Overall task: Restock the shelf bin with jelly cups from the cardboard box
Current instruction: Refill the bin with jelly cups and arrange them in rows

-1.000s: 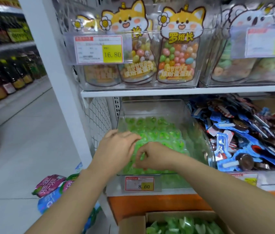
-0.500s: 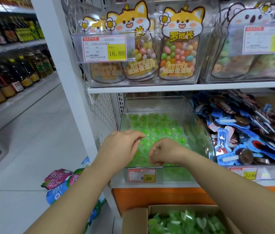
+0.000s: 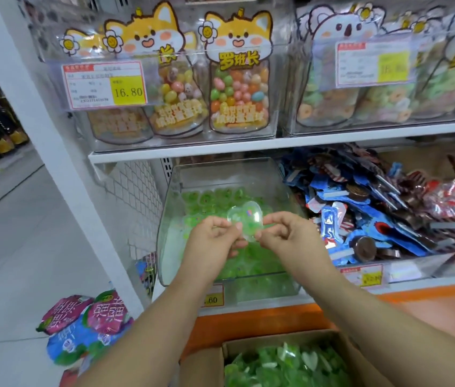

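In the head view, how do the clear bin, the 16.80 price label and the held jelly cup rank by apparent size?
1. clear bin
2. 16.80 price label
3. jelly cup, plainly the smallest although it seems nearer the camera than the label.

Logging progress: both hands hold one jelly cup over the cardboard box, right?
Not over the box. In the head view the left hand and right hand pinch the jelly cup over the shelf bin; the cardboard box sits below.
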`<state>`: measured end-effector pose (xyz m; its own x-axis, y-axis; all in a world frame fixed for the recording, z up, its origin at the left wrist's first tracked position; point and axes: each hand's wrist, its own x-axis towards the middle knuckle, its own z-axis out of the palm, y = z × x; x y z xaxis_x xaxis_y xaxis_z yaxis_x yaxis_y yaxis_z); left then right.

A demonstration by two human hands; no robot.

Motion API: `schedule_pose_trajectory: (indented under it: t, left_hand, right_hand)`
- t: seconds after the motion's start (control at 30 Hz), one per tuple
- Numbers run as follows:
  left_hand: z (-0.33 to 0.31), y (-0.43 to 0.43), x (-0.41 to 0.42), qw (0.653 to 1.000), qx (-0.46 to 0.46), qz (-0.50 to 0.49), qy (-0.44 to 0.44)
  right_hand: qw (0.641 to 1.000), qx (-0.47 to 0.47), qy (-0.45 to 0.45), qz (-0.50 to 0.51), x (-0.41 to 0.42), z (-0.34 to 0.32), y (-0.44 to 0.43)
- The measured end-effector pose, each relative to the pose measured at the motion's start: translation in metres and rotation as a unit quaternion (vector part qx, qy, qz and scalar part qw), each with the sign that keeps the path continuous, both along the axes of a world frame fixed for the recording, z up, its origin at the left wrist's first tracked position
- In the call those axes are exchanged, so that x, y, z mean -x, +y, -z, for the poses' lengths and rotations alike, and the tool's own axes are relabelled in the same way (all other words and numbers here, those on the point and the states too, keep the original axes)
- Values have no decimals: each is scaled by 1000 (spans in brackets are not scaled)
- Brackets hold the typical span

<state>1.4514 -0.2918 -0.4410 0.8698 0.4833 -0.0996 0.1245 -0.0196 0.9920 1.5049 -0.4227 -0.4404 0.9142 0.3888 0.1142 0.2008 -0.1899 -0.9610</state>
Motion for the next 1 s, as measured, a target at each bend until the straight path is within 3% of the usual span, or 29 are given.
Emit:
schedule_pose_trajectory:
  t: [0.1,0.17,0.27,0.37,0.43,0.63,1.0]
  left_hand:
    - [5,-3,-19,999,44,-9,-2]
    - [7,5,-38,999,36,-17,0]
    - [7,14,-75,999,-17,-22,22]
    - [6,15,-119,990,-125,-22,67]
    - [7,14,-143,972,-210,-9,102]
    - [11,13,-177,966,-229,-42,116]
    - [32,21,-192,949,-287,-12,132]
  right_hand:
    - [997,59,-48,-12,-11,-6,-10]
    - [972,176,-156,-15,-23,-15,-22]
    - [850,371,-373,23,-41,-19,-36]
    - [738,520,-430,24,-53,-14,-38]
    - [709,546,-445,33,-60,-10,-38]
    - [725,468,-505,36,-73,-2,-44]
    - [747,439,-497,44,-76,6,-47]
